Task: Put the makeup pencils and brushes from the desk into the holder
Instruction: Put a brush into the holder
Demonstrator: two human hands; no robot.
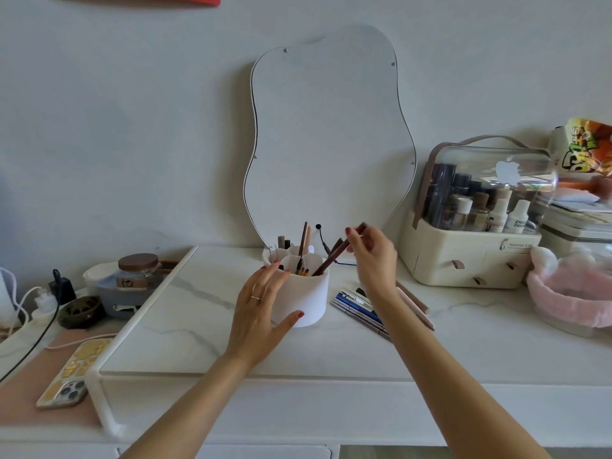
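A white round holder (pixel 309 298) stands on the raised marble shelf, with several pencils and brushes standing in its compartments. My left hand (pixel 261 306) cups the holder's left side, thumb on its front. My right hand (pixel 372 256) is above and to the right of the holder, pinching the top of a dark brown pencil (pixel 334 256) whose lower end leans into the holder. To the right of the holder, a pile of blue and silver pencils (pixel 359 308) and pink and brown pencils (pixel 415 304) lies on the desk, partly behind my right forearm.
A wavy mirror (pixel 328 137) leans on the wall behind the holder. A cream cosmetics case with a clear lid (pixel 473 226) and a pink fluffy basket (pixel 569 293) stand at the right. At the left are a jar (pixel 137 270), chargers and a phone (pixel 71 376).
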